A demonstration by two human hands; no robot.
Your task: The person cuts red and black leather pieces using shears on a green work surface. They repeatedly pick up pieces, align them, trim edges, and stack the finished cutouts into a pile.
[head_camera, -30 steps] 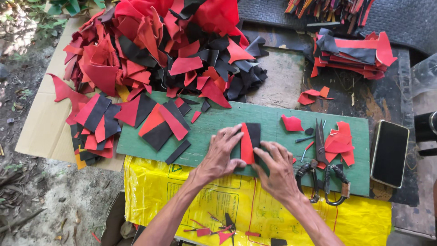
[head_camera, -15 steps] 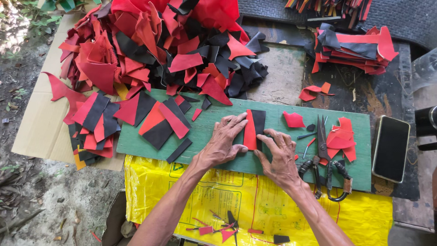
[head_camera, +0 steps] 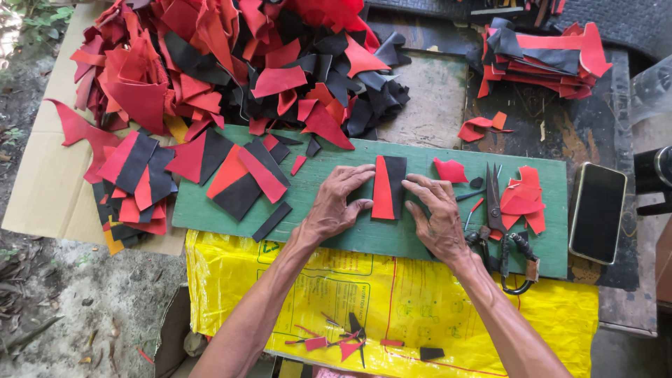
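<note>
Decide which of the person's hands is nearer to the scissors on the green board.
Right. The right hand lies just left of the scissors, almost touching the handles; the left hand rests farther left, beyond the red and black piece.

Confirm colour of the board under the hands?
Green: the board is a flat green panel, clearest in the head view, under both the left hand and right hand.

Count of items around the two-hand hold

We count two hands, left hand (head_camera: 334, 204) and right hand (head_camera: 438, 215), pressing one red strip (head_camera: 382, 189) and one black piece (head_camera: 397, 183) between them on one green board (head_camera: 434, 241). Right of the hold: one pair of scissors (head_camera: 498, 217), one phone (head_camera: 597, 212). Below it: one yellow sack (head_camera: 448, 308). Above it: one scrap heap (head_camera: 231, 63), pieces too many to count.
</note>
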